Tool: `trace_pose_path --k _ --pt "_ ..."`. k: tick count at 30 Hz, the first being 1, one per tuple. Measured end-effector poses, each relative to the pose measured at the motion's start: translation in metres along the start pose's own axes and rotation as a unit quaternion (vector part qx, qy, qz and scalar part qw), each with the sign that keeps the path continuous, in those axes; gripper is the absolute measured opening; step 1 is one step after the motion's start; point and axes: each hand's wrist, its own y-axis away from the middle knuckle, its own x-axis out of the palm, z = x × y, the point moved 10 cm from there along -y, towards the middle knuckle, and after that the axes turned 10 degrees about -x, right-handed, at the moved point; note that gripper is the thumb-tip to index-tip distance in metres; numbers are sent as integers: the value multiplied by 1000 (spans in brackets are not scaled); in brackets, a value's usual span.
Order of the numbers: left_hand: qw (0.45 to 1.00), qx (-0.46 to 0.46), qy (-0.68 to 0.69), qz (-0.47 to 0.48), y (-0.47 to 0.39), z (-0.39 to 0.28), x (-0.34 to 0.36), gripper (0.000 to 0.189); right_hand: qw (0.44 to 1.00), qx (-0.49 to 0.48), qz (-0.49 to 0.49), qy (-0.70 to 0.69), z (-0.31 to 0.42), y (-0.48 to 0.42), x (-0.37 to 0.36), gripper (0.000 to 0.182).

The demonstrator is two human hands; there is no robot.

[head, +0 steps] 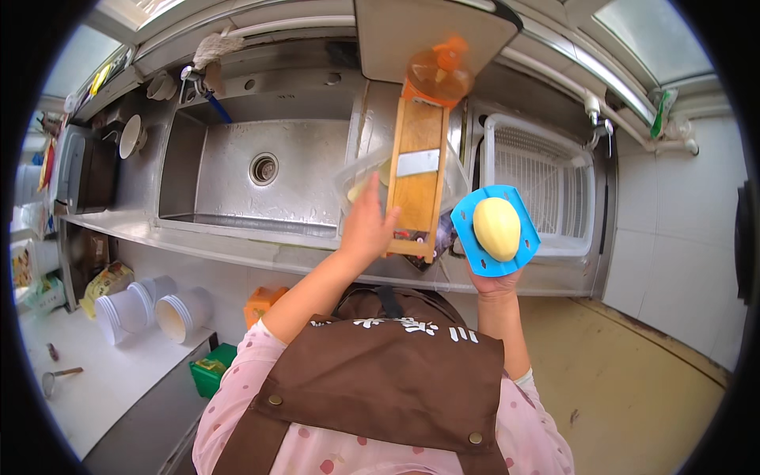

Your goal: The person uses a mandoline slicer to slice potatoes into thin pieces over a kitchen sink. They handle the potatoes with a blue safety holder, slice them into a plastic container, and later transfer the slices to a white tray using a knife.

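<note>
On a blue plastic food holder [465,228] lies a peeled pale-yellow potato [497,230]. My right hand [494,282] supports the holder from below, its fingers mostly hidden. My left hand [367,221] has its fingers stretched out and its thumb apart, at the left edge of a wooden mandoline slicer [415,202]; whether the thumb touches the frame is hard to tell. The slicer, with a metal blade plate [418,162], lies across a clear plastic container [456,178]. Pale pieces, partly hidden by my left hand, show inside the container.
A steel sink [309,172] is at the left, with a faucet [189,76] behind it. An orange-capped plastic bottle [438,74] stands against a cutting board [436,27]. At the right sits a white plastic basket [540,178]. White buckets [181,314] lie at the lower left.
</note>
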Motion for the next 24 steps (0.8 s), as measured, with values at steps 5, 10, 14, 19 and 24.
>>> trace_pose_path --k 5,10,14,19,24 --pt "981 -94 94 142 -9 13 16 75 993 6 36 108 -13 -19 42 53" --pt "992 -51 101 48 19 39 2 69 993 -22 -37 113 -4 -7 19 50" --pt "991 -83 92 54 21 33 -12 66 992 -30 -58 112 3 -1 -26 55" --pt "980 -13 -55 -190 34 35 -52 64 995 -17 -28 91 3 -11 -23 56" --pt "987 -29 78 -134 3 76 -37 68 998 -8 -21 59 -14 -2 -7 52"
